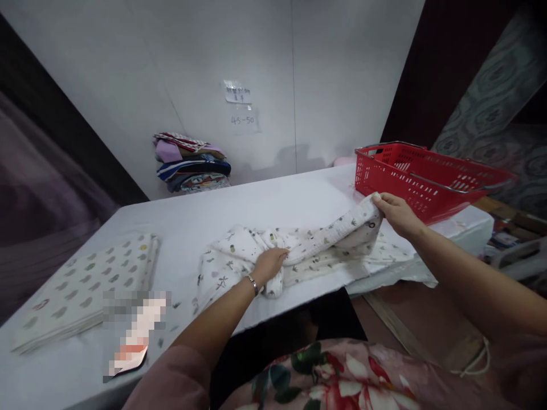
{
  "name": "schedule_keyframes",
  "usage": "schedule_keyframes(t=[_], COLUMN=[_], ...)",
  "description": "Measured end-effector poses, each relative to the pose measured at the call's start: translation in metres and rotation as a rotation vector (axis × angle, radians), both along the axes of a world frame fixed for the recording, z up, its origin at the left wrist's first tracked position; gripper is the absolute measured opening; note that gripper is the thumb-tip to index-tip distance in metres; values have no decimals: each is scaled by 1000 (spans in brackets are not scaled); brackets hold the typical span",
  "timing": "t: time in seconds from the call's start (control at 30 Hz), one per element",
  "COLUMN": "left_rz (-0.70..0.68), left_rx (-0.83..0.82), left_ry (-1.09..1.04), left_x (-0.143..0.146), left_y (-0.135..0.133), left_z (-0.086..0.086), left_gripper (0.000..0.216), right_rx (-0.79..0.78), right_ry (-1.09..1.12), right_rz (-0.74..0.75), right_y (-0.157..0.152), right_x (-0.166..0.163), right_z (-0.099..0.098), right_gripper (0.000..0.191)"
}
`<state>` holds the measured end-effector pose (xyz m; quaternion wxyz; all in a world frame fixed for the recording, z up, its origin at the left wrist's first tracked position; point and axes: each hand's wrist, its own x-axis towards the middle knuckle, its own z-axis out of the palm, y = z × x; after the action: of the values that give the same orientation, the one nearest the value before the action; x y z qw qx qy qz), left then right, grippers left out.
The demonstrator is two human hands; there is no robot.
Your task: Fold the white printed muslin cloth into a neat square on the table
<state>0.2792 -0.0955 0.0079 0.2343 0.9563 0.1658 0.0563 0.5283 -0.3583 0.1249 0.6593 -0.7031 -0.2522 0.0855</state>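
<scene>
A white cloth (239, 250) printed with small grey and dark figures lies crumpled across the table, its far-right part lifted. My left hand (270, 265) is closed on a bunched fold near the cloth's middle, a bracelet on its wrist. Higher and to the right, my right hand (395, 212) pinches the cloth's raised end between thumb and fingers. From there a folded strip slopes down to my left hand. Part of the cloth under my hands is hidden by its own folds.
A folded printed cloth (94, 279) lies on the white-covered table (273, 199) at left, with a pixelated object (139, 341) beside it. A red basket (405, 176) stands at the back right. Stacked fabrics (192, 165) sit against the wall, under paper notes (241, 108).
</scene>
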Motion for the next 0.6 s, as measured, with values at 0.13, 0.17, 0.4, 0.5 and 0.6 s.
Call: schedule_keyframes(t=[0.13,0.17,0.4,0.5,0.6], left_rz=[-35,-45,-157,-120,-74], left_rx=[50,62,98,60,12], left_ry=[-12,-32,-62,-91,-105], left_x=[4,5,28,44,54], left_y=[-4,-6,-42,-55,-59], left_z=[7,12,31,23,14], left_gripper=[31,31,26,29,28], right_rx=[-20,-16,-7,-9,-18], right_ry=[-10,-8,1,9,20], right_rz=[-13,-10,0,12,21], right_y=[-12,-15,-25,-26,-29], right_x=[5,5,-7,-15,-20], right_z=[-21,-25,-26,-23,-20], right_gripper=[38,39,40,39,37])
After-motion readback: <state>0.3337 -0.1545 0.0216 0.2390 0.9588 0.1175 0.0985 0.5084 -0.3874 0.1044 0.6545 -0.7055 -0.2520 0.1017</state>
